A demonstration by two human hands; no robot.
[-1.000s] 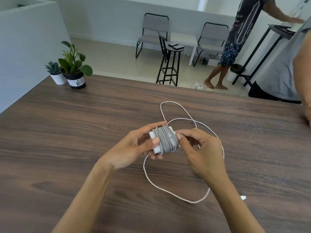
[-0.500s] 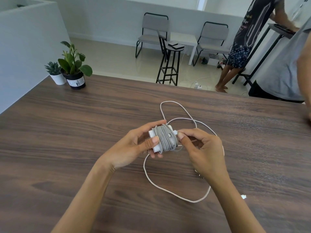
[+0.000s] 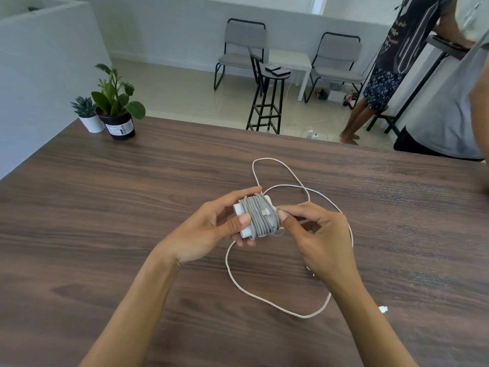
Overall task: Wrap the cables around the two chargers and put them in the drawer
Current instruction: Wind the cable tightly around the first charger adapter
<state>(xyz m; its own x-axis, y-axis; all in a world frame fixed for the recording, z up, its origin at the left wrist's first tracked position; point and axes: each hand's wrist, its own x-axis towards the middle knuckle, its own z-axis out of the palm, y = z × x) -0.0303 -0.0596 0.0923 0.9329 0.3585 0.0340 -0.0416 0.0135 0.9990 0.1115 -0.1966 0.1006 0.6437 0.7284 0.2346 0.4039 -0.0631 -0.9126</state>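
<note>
A white charger block [image 3: 244, 228] with a grey cable [image 3: 260, 217] wound tightly round its middle is held just above the wooden table [image 3: 132, 207]. My left hand [image 3: 211, 229] grips the block, thumb on its near face and fingers behind it. My right hand [image 3: 315, 234] pinches the grey cable's end at the block's right side, its thumb tip against the coil. A white cable [image 3: 264, 295] lies in loose loops on the table under and around both hands, its white plug [image 3: 383, 309] at the right. No second charger block or drawer shows.
Two potted plants [image 3: 113, 107] stand at the table's far left corner. A person in a grey shirt [image 3: 449, 102] leans at the table's far right edge. Beyond the table are a black stool [image 3: 267, 102], two grey chairs and another person standing.
My right hand's fingers have shifted slightly at the coil's right side, the thumb now pressed closer to the grey cable. The person in the background has stepped to the right.
</note>
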